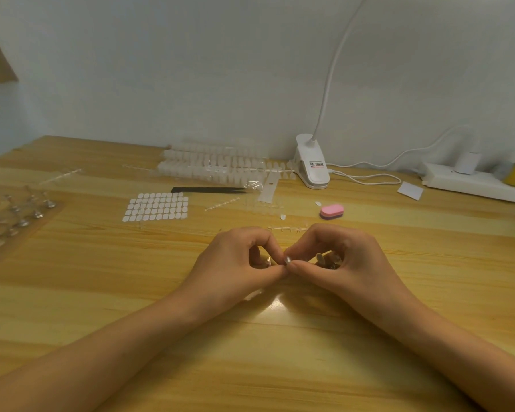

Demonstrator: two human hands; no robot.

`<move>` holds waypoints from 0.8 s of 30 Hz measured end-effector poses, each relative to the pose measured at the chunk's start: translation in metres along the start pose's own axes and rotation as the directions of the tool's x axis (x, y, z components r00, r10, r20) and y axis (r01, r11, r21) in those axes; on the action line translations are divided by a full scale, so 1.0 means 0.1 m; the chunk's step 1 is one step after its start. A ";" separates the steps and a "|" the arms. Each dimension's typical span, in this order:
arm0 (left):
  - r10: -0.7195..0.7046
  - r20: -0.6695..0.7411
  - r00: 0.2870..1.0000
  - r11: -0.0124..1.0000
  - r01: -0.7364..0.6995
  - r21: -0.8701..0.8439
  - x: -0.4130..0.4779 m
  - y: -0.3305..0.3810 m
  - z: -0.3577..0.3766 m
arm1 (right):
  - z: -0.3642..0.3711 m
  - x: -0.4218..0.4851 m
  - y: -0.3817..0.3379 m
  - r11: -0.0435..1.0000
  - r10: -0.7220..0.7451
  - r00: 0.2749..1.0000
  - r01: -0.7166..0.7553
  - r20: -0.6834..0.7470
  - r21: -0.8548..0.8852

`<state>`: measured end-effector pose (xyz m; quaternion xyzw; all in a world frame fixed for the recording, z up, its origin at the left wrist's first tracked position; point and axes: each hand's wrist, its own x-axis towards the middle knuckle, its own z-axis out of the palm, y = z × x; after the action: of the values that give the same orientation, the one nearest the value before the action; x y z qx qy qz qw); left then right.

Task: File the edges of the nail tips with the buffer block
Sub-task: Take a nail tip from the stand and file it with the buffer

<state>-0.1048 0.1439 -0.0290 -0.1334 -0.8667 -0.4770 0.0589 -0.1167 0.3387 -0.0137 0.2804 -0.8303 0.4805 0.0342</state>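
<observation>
A: middle of the wooden desk (101, 292); left hand (238, 264) and right hand (350, 263) pinch a small clear plastic nail tip (287, 259); looks light, slippery; hold its sides.
B: pink oval foam buffer block (332, 211) sits untouched nearer the far edge; probably squishy; grip its long sides.

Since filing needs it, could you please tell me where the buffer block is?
Head view: the buffer block lies on the table, right of centre, between the right hand and the lamp clamp.
</observation>
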 end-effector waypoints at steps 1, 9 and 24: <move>-0.003 -0.004 1.000 1.000 0.003 -0.006 0.00 0.01 0.00 | 0.00 0.00 -0.01 1.000 0.009 1.000 -0.009 0.009 0.005; -0.002 0.000 1.000 1.000 0.002 -0.008 0.00 0.02 -0.01 | -0.02 0.01 -0.02 0.999 0.043 0.999 -0.043 0.028 0.006; 0.014 0.006 1.000 1.000 -0.014 -0.002 0.02 -0.02 0.00 | 0.03 0.14 -0.07 0.987 0.151 0.988 -0.153 0.040 0.057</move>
<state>-0.1069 0.1434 -0.0298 -0.1410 -0.8653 -0.4772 0.0597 -0.1247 0.3279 -0.0051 0.2254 -0.8350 0.5013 -0.0256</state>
